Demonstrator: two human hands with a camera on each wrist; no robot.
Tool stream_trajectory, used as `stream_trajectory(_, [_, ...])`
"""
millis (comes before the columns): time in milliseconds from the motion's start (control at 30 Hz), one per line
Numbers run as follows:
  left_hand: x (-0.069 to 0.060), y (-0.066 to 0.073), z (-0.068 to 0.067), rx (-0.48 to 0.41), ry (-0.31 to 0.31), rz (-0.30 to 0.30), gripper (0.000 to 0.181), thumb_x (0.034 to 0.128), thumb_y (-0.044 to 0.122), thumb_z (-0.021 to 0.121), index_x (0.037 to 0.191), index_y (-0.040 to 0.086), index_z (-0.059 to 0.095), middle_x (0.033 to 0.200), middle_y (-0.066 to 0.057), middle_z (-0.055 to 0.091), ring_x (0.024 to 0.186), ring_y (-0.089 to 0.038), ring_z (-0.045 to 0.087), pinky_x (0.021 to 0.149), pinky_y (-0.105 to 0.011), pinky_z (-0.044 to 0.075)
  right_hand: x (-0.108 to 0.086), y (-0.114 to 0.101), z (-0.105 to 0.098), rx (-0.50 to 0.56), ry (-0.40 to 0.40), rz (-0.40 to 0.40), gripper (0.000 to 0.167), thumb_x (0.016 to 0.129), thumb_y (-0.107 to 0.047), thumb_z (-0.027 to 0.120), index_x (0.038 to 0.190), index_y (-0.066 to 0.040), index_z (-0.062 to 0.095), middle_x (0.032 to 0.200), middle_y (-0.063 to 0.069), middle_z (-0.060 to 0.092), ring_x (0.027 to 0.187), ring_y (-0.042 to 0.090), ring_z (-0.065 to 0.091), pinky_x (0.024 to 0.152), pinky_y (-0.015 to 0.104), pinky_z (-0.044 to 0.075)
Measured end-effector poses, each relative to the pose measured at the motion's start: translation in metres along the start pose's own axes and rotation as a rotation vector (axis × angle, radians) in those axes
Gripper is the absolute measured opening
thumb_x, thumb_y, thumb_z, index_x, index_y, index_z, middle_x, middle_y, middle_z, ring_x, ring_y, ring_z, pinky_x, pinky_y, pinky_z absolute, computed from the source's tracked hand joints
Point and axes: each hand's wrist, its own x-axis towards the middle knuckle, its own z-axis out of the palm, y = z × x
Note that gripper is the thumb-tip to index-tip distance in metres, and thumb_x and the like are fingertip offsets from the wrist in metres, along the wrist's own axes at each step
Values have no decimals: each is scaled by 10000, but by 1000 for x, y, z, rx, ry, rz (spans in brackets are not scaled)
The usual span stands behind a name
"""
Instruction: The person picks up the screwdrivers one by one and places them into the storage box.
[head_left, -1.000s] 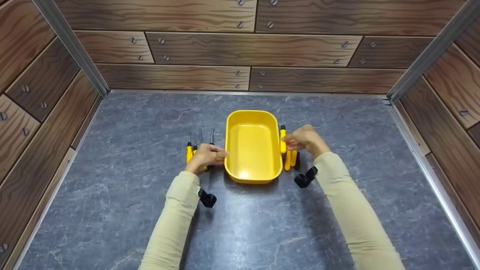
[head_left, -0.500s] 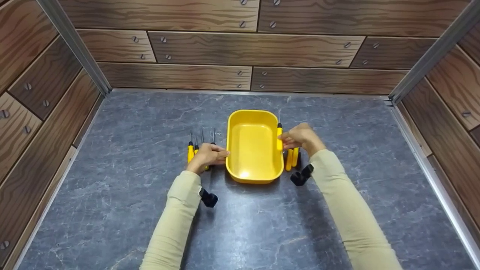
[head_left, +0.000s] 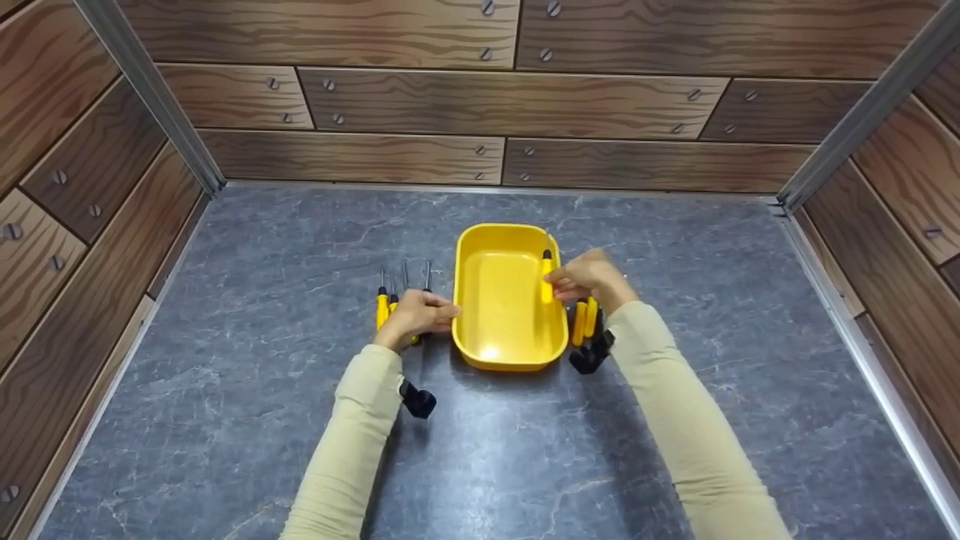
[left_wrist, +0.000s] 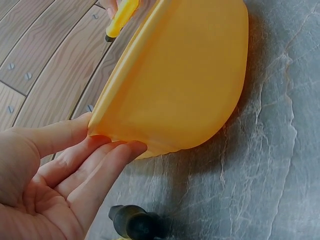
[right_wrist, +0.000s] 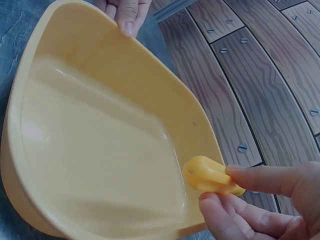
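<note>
A yellow plastic tub (head_left: 499, 322) with rounded corners stands in the middle of the grey surface; its visible inside is bare. At its left rim my left hand (head_left: 417, 313) pinches the edge, thumb on the rim and fingers against the outer wall (left_wrist: 185, 85). Over the tub's right side, my right hand (head_left: 594, 277) holds a screwdriver (head_left: 547, 281) by its yellow handle between thumb and fingers. Its thin shaft points away from me. In the right wrist view the handle end (right_wrist: 205, 175) hangs above the tub's inside.
Several screwdrivers (head_left: 382, 306) with yellow or dark handles lie left of the tub, partly under my left hand. More yellow-handled tools (head_left: 580, 322) lie close to its right side, partly hidden by my right wrist. Wood-patterned walls (head_left: 510, 105) enclose the back and sides.
My right hand has carried the screwdriver leftward from outside the tub, across the right rim, to over its inside. The left hand keeps its hold on the left rim.
</note>
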Motion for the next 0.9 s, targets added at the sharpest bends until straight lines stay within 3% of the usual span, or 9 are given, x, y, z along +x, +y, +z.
stream_trajectory(133, [6,-6,-5,8,-44,50,262,864,64,703,1057,-112,683,1003,-260,727,762,-191,748,802,-336,646,-1,-2,4,21,-15,-5,399,863,-47,687,1197,134,564,582,5,643,473,74,643,592,198,628])
stream_trajectory(333, [7,-5,-5,39,-59,52,259,872,51,689,1069,-117,672,1026,-271,719,834,-231,754,844,-359,637,0,-2,9,33,-21,-5,373,855,-39,694,1168,128,580,568,2,641,472,73,632,562,189,620])
stream_trajectory(533, [-2,2,-4,69,-42,24,281,896,24,648,1124,-140,640,1112,-296,685,774,-156,739,905,-390,612,4,1,16,44,-15,3,194,848,-40,704,990,65,624,564,10,644,463,82,639,553,192,618])
stream_trajectory(667, [-5,1,-3,81,-53,30,275,890,26,651,1112,-137,650,1090,-294,692,716,-119,724,867,-364,626,4,2,20,55,-28,-4,170,841,-33,707,966,62,642,564,7,643,463,81,639,564,192,621])
stream_trajectory(900, [-11,0,0,111,-87,47,279,876,-1,652,1110,-153,646,1094,-335,669,759,-177,747,869,-411,618,1,0,30,73,-41,1,178,831,-5,702,977,64,628,588,20,646,477,93,640,565,202,624])
